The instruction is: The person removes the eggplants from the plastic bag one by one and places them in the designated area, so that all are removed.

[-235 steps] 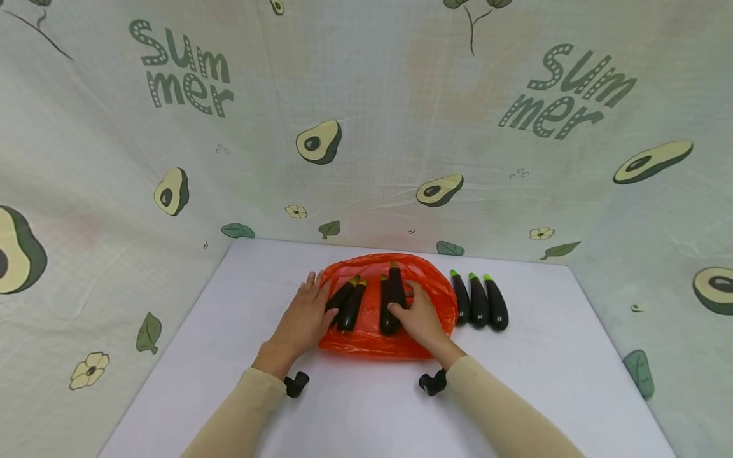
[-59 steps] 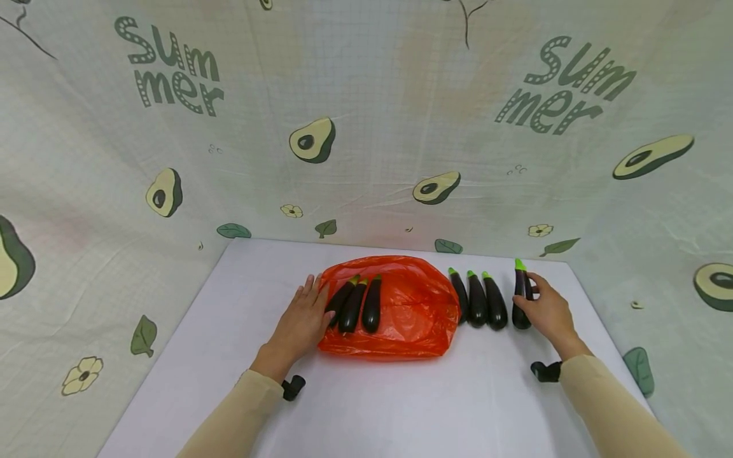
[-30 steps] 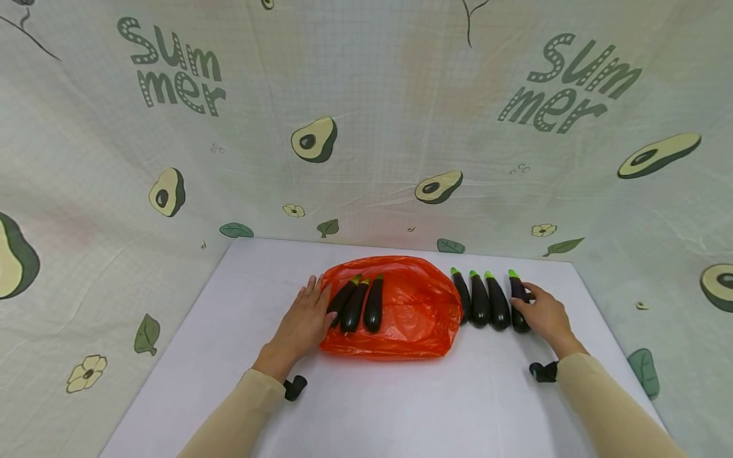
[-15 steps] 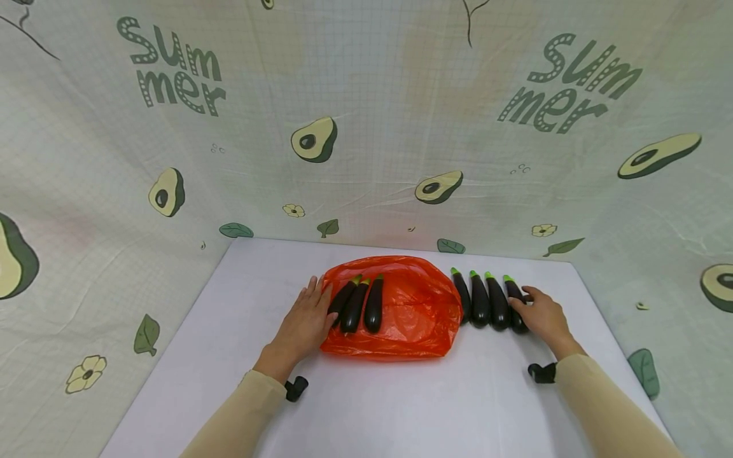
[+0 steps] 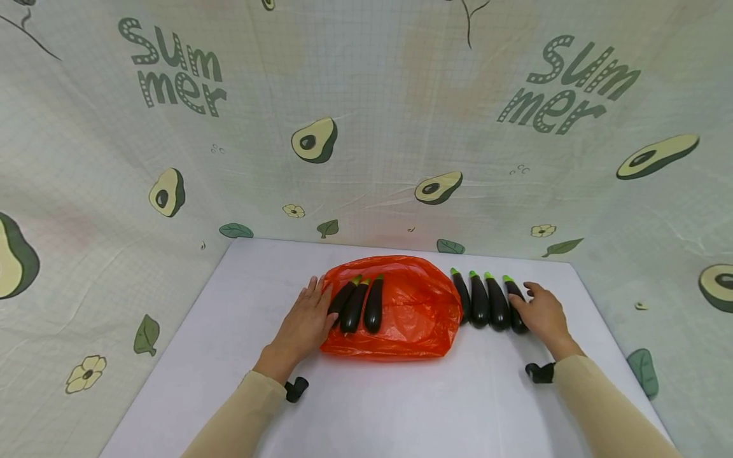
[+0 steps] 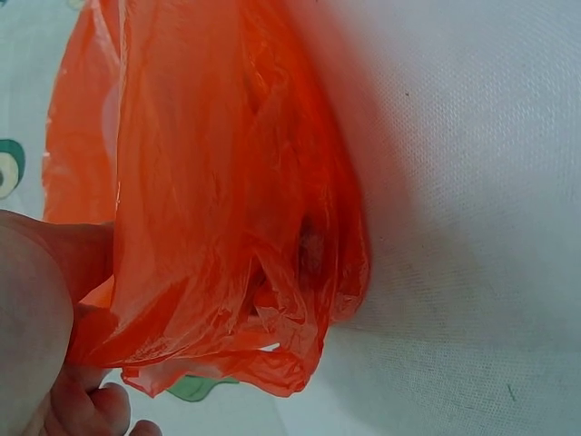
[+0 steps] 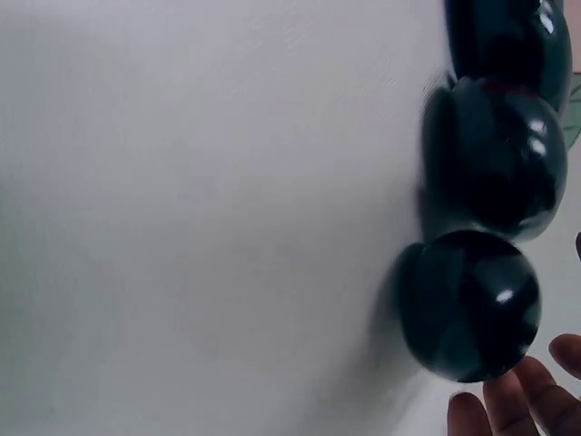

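A red plastic bag (image 5: 420, 318) lies with its mouth spread on the white table, three dark eggplants (image 5: 374, 305) side by side in its left part. My left hand (image 5: 303, 321) holds the bag's left rim, thumb inside and fingers outside; in the left wrist view the film (image 6: 191, 209) passes over the thumb. Right of the bag several eggplants with green stem ends lie in a row. At the row's right end my right hand (image 5: 541, 318) is beside the last eggplant (image 5: 518, 324), its fingers loose around it. In the right wrist view fingertips are close against that eggplant (image 7: 470, 304).
The other eggplants of the row (image 5: 480, 305) lie close together against the bag's right edge. A cloth (image 5: 378, 127) printed with avocados hangs behind and beside the table (image 5: 401, 407). Each wrist carries a small black camera (image 5: 296, 389).
Several seconds ago my right hand gripped an eggplant in the bag; it carried one to the right, set it at the row's end and has loosened its fingers. My left hand has stayed put.
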A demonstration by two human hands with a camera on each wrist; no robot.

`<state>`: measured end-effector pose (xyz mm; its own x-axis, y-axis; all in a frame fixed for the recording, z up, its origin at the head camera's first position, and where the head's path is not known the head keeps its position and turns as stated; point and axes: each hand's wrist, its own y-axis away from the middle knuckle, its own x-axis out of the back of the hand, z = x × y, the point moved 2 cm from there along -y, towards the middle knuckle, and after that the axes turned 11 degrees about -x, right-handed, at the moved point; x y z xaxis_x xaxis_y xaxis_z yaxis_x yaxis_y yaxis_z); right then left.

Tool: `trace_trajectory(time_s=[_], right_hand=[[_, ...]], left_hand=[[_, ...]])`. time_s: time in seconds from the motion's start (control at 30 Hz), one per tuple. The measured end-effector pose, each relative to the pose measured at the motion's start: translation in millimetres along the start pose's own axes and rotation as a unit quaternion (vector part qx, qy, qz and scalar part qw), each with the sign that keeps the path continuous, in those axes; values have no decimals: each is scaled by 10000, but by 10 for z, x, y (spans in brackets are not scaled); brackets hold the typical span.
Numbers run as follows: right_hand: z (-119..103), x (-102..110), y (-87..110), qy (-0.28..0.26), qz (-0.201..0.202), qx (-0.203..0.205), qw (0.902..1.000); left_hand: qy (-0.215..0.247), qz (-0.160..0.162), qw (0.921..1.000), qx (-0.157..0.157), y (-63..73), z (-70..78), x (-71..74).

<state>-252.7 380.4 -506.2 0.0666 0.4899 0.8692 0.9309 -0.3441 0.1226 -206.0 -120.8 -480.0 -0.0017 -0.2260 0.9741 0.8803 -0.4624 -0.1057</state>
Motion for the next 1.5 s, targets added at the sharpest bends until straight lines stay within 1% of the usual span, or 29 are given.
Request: trace_trajectory(time_s=[0.2, 0.37, 0.53, 0.7, 0.87, 1.07, 1.2, 1.37, 1.5], right_hand=[[-145, 11, 61, -110, 336, 298, 9989], [-258, 8, 109, -149, 518, 380, 9978], [-351, 13, 158, -240, 616, 404, 9970], [-535, 28, 270, -458, 685, 532, 9952], [-732, 8, 389, -723, 650, 605, 9934], [-965, -50, 514, -1000, 520, 662, 9914], [-1127, -103, 613, -1199, 385, 715, 9895], [-1339, -207, 733, -1403, 198, 792, 9867], [-1509, -317, 821, -1454, 89, 875, 9854]], left_hand=[[25, 5, 10000, -13, 3, -1, -3], [31, 26, 10000, -30, 3, 0, 0], [3, 31, 10000, -58, 3, -6, 0], [0, 32, 10000, -1, 1, -1, -11], [19, 28, 10000, 14, -3, 12, -14], [4, 65, 10000, -16, -7, 16, 6], [40, 34, 10000, 20, -5, 15, 25], [100, 23, 9999, 47, -4, 14, 43], [130, 10, 9999, 40, -7, 13, 47]])
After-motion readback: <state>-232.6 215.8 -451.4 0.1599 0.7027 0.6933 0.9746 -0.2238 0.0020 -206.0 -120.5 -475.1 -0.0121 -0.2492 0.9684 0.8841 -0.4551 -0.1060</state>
